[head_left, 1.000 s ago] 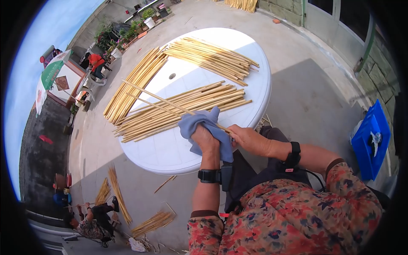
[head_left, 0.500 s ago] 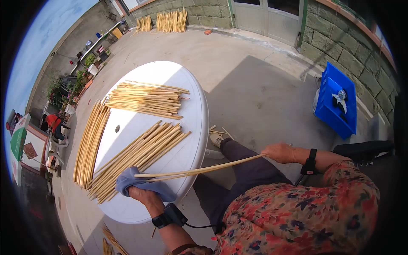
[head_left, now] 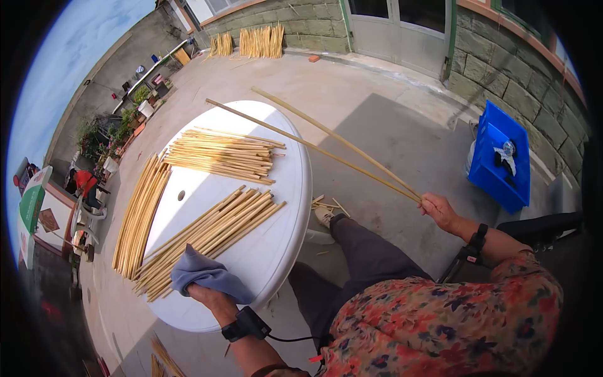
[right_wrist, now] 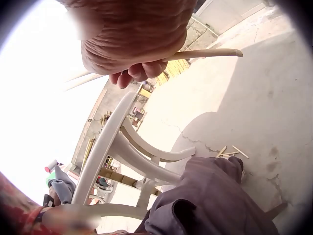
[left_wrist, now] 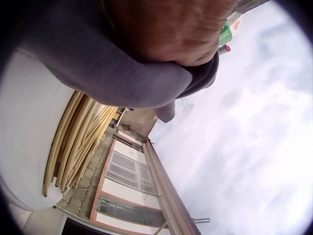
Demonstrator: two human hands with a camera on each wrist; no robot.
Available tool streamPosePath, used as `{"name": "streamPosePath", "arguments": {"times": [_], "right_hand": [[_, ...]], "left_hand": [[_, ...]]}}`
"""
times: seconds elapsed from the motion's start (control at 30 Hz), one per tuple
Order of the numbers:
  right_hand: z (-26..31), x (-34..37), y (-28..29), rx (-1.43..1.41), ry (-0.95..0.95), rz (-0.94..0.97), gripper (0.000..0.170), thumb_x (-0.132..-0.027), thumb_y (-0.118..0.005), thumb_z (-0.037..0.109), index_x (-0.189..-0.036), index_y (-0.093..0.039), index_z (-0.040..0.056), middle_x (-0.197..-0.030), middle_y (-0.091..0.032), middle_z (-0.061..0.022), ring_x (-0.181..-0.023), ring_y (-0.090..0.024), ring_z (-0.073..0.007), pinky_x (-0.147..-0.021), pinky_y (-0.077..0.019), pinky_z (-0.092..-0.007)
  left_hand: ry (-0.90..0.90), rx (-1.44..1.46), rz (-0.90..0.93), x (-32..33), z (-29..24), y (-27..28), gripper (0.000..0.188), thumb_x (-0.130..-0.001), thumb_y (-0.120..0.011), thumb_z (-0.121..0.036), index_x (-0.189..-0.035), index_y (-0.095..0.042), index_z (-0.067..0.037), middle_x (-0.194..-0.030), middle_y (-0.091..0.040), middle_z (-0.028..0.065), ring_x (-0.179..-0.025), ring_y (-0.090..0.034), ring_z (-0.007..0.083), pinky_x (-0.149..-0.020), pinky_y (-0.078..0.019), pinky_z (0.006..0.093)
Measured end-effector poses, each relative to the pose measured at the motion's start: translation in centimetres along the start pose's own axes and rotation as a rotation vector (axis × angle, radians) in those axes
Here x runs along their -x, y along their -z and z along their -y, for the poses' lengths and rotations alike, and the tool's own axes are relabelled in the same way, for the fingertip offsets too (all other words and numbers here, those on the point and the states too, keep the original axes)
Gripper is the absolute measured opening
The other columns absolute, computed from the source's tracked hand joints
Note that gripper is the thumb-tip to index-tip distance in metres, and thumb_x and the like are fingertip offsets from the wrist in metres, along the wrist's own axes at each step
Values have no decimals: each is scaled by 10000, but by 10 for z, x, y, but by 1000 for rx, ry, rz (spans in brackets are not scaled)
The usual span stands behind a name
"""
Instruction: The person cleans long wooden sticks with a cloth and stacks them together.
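My left hand (head_left: 211, 299) holds a bunched blue-grey cloth (head_left: 206, 278) over the near edge of the white round table (head_left: 267, 251). In the left wrist view the cloth (left_wrist: 122, 81) wraps under the fingers. Off to the right, my right hand (head_left: 438, 211) grips two long, thin, pale yellow sticks (head_left: 301, 140) by their near ends. They spread apart towards the far side, over the table and the ground. A short stick end (right_wrist: 210, 54) sticks out behind the right hand (right_wrist: 137, 34) in its wrist view. Closest to the left hand lies a pile of similar sticks (head_left: 217, 232).
Two more stick piles lie on the table, one along its left side (head_left: 139, 217) and one farther back (head_left: 220, 152). A blue crate (head_left: 502, 193) stands at the right. Stick bundles (head_left: 260, 41) lean on the far wall. Short offcuts (head_left: 326, 203) lie near my shoe.
The right hand has drawn the two sticks rightward through the cloth, then swung them up, free of it. The left hand moved slightly with the cloth. The head view has turned right.
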State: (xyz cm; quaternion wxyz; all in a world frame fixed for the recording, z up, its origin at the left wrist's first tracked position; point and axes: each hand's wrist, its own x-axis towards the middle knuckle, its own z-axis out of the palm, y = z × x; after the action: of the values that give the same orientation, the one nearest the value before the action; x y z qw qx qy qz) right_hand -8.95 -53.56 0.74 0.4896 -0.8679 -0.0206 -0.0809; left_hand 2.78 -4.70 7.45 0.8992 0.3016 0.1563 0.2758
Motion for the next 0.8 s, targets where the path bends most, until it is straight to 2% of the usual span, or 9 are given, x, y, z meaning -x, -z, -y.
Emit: {"name": "streamPosePath", "arguments": {"times": [0.07, 0.2, 0.3, 0.37, 0.4, 0.47, 0.53, 0.73, 0.8], "right_hand": [[36, -32, -38, -405, -161, 166, 296, -913, -385, 278, -868, -539, 29, -662, -501, 0, -603, -451, -70, -535, -376, -202], [95, -88, -106, -553, -91, 631, 297, -913, -399, 310, -897, -527, 43, -657, -485, 13, -497, -373, -34, -447, -325, -168], [126, -109, -155, -611, -44, 805, 306, -912, -397, 321, -899, -528, 45, -643, -474, 17, -451, -342, -18, -394, -287, -159], [147, -114, -175, -688, -213, 1041, 328, -909, -394, 345, -911, -526, 44, -630, -463, 18, -438, -334, -10, -371, -266, -151], [153, -116, -183, -683, -211, 1064, 328, -909, -394, 345, -911, -526, 44, -630, -463, 18, -438, -334, -10, -371, -266, -151], [162, -117, -204, -691, -303, 1173, 350, -905, -392, 370, -928, -519, 45, -631, -461, 16, -440, -326, -1, -362, -246, -142], [162, -116, -220, -710, -315, 1183, 350, -907, -390, 375, -931, -518, 50, -625, -451, 25, -435, -315, 0, -355, -245, -138], [161, -109, -226, -641, -385, 1130, 351, -910, -366, 399, -926, -512, 80, -610, -401, 46, -453, -293, -2, -371, -231, -131], [157, -105, -219, -582, -379, 1104, 355, -911, -356, 407, -920, -511, 87, -608, -390, 49, -464, -294, -3, -383, -229, -130]], "left_hand": [[146, 110, 129, 0, 12, 5, 382, -897, -402, -360, -1112, -463, -50, -1107, -505, 59, -1014, -485, 192, -928, -373, 320], [68, -58, 276, 8, 24, 13, 385, -909, -378, -347, -1126, -455, -38, -1108, -505, 77, -1013, -486, 198, -933, -373, 327], [35, -71, 349, 14, 28, 4, 353, -916, -382, -307, -1135, -448, -38, -1088, -514, 77, -995, -496, 193, -911, -398, 333], [36, -142, 411, 23, 29, -1, 343, -915, -388, -302, -1132, -449, -42, -1075, -518, 69, -987, -502, 183, -890, -415, 324], [45, -220, 471, 26, 29, 0, 334, -915, -394, -296, -1130, -449, -46, -1063, -521, 61, -979, -507, 172, -869, -432, 315], [176, 25, 270, 28, 36, -8, 355, -899, -418, -354, -1103, -471, -68, -996, -536, 55, -871, -548, 154, -718, -482, 270], [184, 34, 234, 20, 44, 2, 321, -890, -442, -356, -1051, -490, -83, -936, -555, 45, -784, -563, 146, -636, -498, 267], [136, -33, 276, 7, 55, 15, 269, -891, -454, -352, -1018, -457, -115, -851, -505, -16, -728, -530, 100, -574, -494, 246], [150, 22, 288, 2, 57, 16, 266, -894, -447, -350, -1017, -455, -115, -864, -508, 0, -750, -531, 111, -613, -494, 250]]}}
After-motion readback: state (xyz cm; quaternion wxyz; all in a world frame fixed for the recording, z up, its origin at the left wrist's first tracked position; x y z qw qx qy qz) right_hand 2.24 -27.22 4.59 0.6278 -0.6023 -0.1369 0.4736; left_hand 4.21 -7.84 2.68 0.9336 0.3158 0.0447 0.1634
